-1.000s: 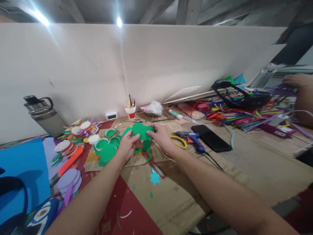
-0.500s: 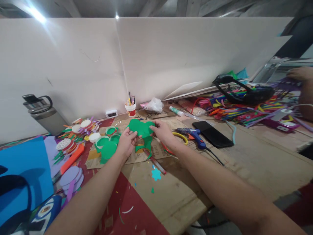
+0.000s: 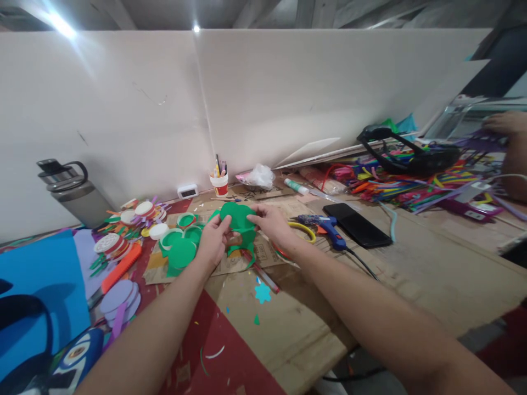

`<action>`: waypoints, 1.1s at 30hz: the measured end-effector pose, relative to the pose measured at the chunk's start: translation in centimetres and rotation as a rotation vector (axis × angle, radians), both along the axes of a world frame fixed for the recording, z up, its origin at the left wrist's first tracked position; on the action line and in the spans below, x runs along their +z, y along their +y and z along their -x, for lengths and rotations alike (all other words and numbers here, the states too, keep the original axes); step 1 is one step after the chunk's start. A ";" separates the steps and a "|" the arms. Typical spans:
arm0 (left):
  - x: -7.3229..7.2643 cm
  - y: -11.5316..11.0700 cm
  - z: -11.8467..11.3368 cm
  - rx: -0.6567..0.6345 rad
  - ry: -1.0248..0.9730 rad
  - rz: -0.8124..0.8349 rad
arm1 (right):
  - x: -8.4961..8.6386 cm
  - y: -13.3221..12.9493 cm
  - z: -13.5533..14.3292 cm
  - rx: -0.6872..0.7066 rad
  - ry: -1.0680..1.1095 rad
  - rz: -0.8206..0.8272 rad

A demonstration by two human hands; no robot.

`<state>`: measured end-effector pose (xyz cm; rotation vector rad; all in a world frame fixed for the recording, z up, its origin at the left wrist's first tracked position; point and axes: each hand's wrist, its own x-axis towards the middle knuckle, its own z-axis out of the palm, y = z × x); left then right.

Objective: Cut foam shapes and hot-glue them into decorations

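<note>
left hand [image 3: 211, 243] and right hand [image 3: 273, 224] pinch a green cutout [image 3: 237, 218] by its edges

White wall [image 3: 329, 88], scuffed, with one visible seam, stands behind the table [image 3: 230, 351], whose red surface is partly covered by cardboard [image 3: 436, 269]. Grey ceiling [image 3: 164, 15] has beams [image 3: 258, 13]; lights [image 3: 61, 24] glare upper left.

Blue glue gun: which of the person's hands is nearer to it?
Right. The right hand is left of the blue glue gun; the left hand is farther off on that side.
</note>
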<state>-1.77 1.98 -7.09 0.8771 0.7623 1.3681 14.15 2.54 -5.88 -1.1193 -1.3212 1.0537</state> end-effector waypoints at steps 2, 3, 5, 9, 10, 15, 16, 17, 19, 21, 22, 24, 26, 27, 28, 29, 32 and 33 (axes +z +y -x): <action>0.0 0.1 0.0 0.010 -0.033 0.038 | 0.0 0.0 -0.1 -0.020 -0.016 0.033; -0.1 0.1 0.0 0.017 -0.042 0.057 | 0.1 0.0 -0.1 -0.033 -0.028 0.043; -0.1 0.3 0.1 0.027 -0.039 0.081 | 0.2 0.0 -0.2 -0.053 -0.048 0.051; -0.1 0.2 0.3 -0.039 0.011 0.102 | 0.2 0.2 -0.3 -0.063 -0.050 0.052; -0.1 0.2 0.2 -0.062 0.026 0.112 | 0.2 0.2 -0.3 -0.068 -0.053 0.048; 0.0 -0.3 -0.1 -0.135 0.080 0.095 | -0.6 0.3 -0.3 -0.094 -0.135 -0.067; 0.1 -0.3 -0.2 -0.151 0.085 0.080 | -0.7 0.3 -0.2 -0.096 -0.159 -0.101; 0.0 -0.3 -0.2 -0.162 0.086 0.068 | -0.8 0.3 -0.2 -0.094 -0.181 -0.133; 0.0 -0.3 -0.2 -0.177 0.080 0.062 | -1.0 0.3 -0.1 -0.080 -0.215 -0.189; -0.1 -0.3 -0.2 -0.195 0.068 0.070 | -0.9 0.2 -0.1 -0.061 -0.232 -0.228; -0.1 -0.2 -0.1 -0.205 0.063 0.073 | -0.8 0.2 -0.1 -0.054 -0.239 -0.242; -0.1 -0.2 0.0 -0.222 0.054 0.071 | -0.7 0.1 -0.1 -0.045 -0.265 -0.267; 0.0 -0.3 0.0 -0.236 0.049 0.064 | -0.5 -0.1 0.0 -0.046 -0.313 -0.303; 0.1 -0.3 0.1 -0.243 0.050 0.062 | -0.4 -0.2 0.0 -0.053 -0.340 -0.326; 0.2 -0.4 0.1 -0.250 0.053 0.059 | -0.3 -0.4 0.1 -0.060 -0.368 -0.349; 0.2 -0.5 0.1 -0.255 0.057 0.054 | -0.2 -0.5 0.2 -0.063 -0.394 -0.371; 0.4 -0.6 0.0 -0.250 0.065 0.029 | -0.1 -0.9 0.3 -0.049 -0.450 -0.415; 0.4 -0.7 -0.1 -0.241 0.069 0.019 | 0.0 -1.0 0.3 -0.040 -0.454 -0.424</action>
